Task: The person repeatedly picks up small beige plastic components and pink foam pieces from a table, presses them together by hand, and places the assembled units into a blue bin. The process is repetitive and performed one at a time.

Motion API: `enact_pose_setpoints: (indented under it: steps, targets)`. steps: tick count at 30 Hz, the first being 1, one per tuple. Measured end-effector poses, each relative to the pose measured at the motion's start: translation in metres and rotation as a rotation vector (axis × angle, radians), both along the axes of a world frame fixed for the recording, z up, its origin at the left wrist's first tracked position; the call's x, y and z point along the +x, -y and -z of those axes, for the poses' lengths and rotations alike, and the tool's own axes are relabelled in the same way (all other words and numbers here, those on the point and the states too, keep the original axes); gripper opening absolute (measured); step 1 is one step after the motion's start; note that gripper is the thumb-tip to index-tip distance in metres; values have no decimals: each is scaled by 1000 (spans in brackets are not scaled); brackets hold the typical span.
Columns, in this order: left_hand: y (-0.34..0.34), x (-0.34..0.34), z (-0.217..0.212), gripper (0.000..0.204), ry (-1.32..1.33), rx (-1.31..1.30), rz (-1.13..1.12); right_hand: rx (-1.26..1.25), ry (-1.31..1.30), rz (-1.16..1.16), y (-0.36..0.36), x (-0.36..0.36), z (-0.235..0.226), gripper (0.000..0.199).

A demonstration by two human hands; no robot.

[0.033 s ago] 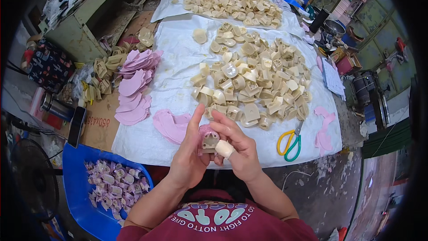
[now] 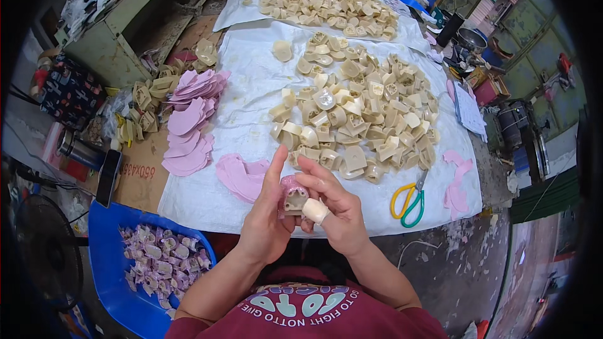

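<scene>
Where 2 hands (image 2: 267,216) (image 2: 340,208) grip, hollow beige pc (image 2: 295,201) (pink-edged) shows

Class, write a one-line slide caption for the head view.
Left hand and right hand hold a pink-edged beige piece near a white sheet bearing heaped beige pieces and scissors.

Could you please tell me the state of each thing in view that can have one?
Left hand: holding the piece from its side
Right hand: holding the piece too, thumb covered
Held piece: partly covered in pink, hollow side showing
Scissors: lying down, blades apparently together
Pink sheets: stacked, fanned out
Cream pieces: loose, heaped, uncovered
Blue tub: open, partly filled
White sheet: spread, wrinkled
</scene>
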State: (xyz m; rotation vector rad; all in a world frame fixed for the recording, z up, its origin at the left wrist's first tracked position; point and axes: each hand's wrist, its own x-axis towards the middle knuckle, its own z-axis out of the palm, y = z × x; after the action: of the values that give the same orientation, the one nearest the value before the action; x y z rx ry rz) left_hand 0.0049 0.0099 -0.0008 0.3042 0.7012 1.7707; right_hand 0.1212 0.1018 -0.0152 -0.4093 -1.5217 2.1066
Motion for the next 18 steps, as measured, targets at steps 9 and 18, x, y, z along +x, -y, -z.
enact_pose_setpoints:
  steps: [9,18]
  targets:
    - [-11,9,15,59,-354,-97,-156,236,172,35,-1,-9,-3,37]
    - [-7,-12,18,62,-156,-50,94,684,153,54,-12,-8,8,42]
